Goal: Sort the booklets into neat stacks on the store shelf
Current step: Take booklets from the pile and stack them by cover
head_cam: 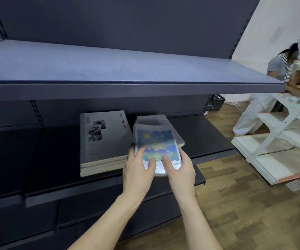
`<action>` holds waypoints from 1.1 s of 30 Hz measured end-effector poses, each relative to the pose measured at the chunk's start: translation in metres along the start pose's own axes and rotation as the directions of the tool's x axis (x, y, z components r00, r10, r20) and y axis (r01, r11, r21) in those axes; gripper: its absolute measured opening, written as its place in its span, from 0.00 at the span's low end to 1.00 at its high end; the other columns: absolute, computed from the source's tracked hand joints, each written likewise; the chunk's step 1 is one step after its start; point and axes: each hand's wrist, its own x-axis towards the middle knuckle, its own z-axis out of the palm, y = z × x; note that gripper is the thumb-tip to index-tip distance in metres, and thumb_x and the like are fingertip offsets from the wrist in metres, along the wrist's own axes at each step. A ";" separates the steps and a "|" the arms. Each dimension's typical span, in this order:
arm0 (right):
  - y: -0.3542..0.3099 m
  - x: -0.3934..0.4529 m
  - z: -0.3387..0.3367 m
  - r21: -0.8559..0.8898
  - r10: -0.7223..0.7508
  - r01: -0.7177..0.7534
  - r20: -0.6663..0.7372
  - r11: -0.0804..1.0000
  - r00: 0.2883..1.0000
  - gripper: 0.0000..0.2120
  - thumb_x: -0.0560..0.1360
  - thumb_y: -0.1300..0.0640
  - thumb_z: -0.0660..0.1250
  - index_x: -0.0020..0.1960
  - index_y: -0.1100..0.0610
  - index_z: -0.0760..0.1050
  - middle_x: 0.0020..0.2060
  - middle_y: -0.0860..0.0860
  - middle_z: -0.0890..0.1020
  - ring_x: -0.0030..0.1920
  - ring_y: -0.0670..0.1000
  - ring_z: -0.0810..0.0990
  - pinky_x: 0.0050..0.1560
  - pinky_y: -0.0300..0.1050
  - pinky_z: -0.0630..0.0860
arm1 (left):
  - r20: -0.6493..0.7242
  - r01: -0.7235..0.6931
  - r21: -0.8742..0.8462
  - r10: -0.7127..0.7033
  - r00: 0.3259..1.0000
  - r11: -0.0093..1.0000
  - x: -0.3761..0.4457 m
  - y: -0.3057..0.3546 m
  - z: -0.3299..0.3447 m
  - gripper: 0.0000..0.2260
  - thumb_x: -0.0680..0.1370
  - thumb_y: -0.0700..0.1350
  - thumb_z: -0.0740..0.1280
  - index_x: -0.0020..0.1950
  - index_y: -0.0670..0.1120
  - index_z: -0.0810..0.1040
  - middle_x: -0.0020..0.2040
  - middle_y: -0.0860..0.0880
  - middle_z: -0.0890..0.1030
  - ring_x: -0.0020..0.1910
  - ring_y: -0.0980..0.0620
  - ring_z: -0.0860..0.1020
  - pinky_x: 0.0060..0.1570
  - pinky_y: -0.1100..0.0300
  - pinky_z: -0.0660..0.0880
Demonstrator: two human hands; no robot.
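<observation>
While your hands work the lower shelf [208,139], two booklet stacks sit on it side by side.

At 9 o'clock of your hands lies the grey booklet stack [103,143]; the blurred blue-cover stack [157,139] sits just beside it. Your left hand [138,168] and right hand [179,167] rest spread fingers on its near end, thumbs on the cover.
</observation>
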 end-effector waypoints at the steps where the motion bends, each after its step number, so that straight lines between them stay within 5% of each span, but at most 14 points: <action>1: 0.002 0.009 -0.001 -0.005 0.000 0.000 0.001 1.000 1.000 0.13 0.75 0.46 0.71 0.58 0.40 0.76 0.53 0.40 0.79 0.54 0.39 0.78 0.53 0.39 0.75 | 0.004 -0.010 -0.001 0.010 1.000 1.000 0.006 0.002 0.005 0.21 0.79 0.51 0.64 0.73 0.54 0.69 0.74 0.53 0.65 0.69 0.50 0.69 0.65 0.53 0.69; 5: 0.012 0.046 -0.004 -0.042 -0.013 0.014 0.021 0.999 1.000 0.11 0.74 0.46 0.71 0.54 0.37 0.73 0.51 0.38 0.78 0.56 0.41 0.76 0.54 0.41 0.74 | -0.001 0.024 0.010 -0.024 1.000 1.000 0.031 0.008 0.027 0.23 0.78 0.50 0.65 0.73 0.54 0.69 0.66 0.50 0.73 0.65 0.48 0.72 0.63 0.53 0.71; 10: 0.017 0.097 -0.010 -0.051 -0.152 0.158 0.101 0.986 0.983 0.11 0.73 0.53 0.72 0.55 0.46 0.79 0.47 0.40 0.83 0.51 0.38 0.80 0.48 0.35 0.75 | -0.038 0.019 0.084 -0.016 0.999 0.996 0.062 0.012 0.056 0.25 0.79 0.49 0.65 0.76 0.50 0.66 0.73 0.47 0.69 0.66 0.46 0.73 0.60 0.56 0.74; 15: 0.046 0.146 -0.007 -0.200 -0.182 0.213 0.162 0.956 0.970 0.21 0.72 0.37 0.68 0.63 0.44 0.75 0.54 0.43 0.82 0.55 0.49 0.80 0.53 0.52 0.79 | -0.047 0.080 0.121 -0.074 0.996 0.989 0.085 0.006 0.086 0.28 0.78 0.53 0.64 0.78 0.53 0.61 0.76 0.45 0.66 0.68 0.45 0.72 0.61 0.51 0.76; 21: 0.060 0.179 -0.002 -0.288 -0.220 0.279 0.221 0.916 0.950 0.18 0.74 0.47 0.71 0.59 0.55 0.79 0.52 0.50 0.83 0.55 0.54 0.78 0.59 0.54 0.72 | -0.129 0.106 0.288 -0.071 0.989 0.952 0.101 0.007 0.112 0.25 0.80 0.50 0.61 0.77 0.51 0.63 0.77 0.44 0.59 0.72 0.41 0.65 0.63 0.46 0.73; 28: 0.066 0.179 -0.003 0.053 -0.013 -0.002 0.286 0.999 0.958 0.17 0.76 0.53 0.72 0.64 0.49 0.74 0.54 0.46 0.82 0.53 0.42 0.81 0.45 0.25 0.73 | -0.135 0.110 0.219 -0.081 0.987 0.969 0.107 0.001 0.119 0.23 0.81 0.51 0.61 0.76 0.53 0.63 0.76 0.48 0.62 0.68 0.48 0.70 0.62 0.57 0.74; 31: 0.069 0.179 -0.003 0.065 -0.012 -0.007 0.277 0.998 0.961 0.25 0.76 0.52 0.72 0.70 0.49 0.70 0.56 0.45 0.81 0.55 0.43 0.81 0.49 0.26 0.75 | -0.116 0.155 0.174 -0.136 0.984 0.973 0.108 0.004 0.118 0.24 0.82 0.52 0.61 0.77 0.55 0.62 0.77 0.49 0.63 0.68 0.51 0.72 0.59 0.61 0.73; 33: 0.073 0.180 -0.001 0.021 -0.015 0.010 0.283 1.000 0.959 0.26 0.75 0.48 0.72 0.70 0.50 0.71 0.58 0.47 0.81 0.57 0.47 0.81 0.53 0.38 0.79 | -0.092 0.183 0.179 -0.169 0.981 0.967 0.107 0.004 0.117 0.24 0.82 0.53 0.60 0.78 0.56 0.60 0.78 0.50 0.61 0.69 0.51 0.71 0.60 0.61 0.72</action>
